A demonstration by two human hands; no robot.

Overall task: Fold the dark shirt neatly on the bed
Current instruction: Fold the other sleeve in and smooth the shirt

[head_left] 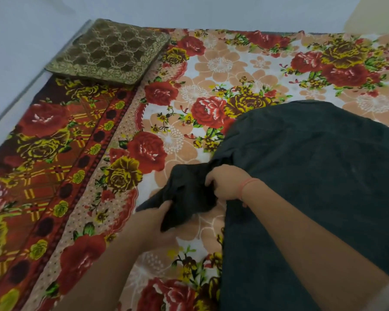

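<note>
So the dark shirt (312, 176) is spread out over the right side of the flowery bed (211, 70), with one bunched-up part sticking out to the left. Both hands are on that bunched bit: the left hand (154, 217) grips its near edge, and the right hand (225, 184) has its fingers curled into the cloth just right of it. They're close together but not touching. A brown patterned cushion (109, 51) sits at the far left corner
</note>
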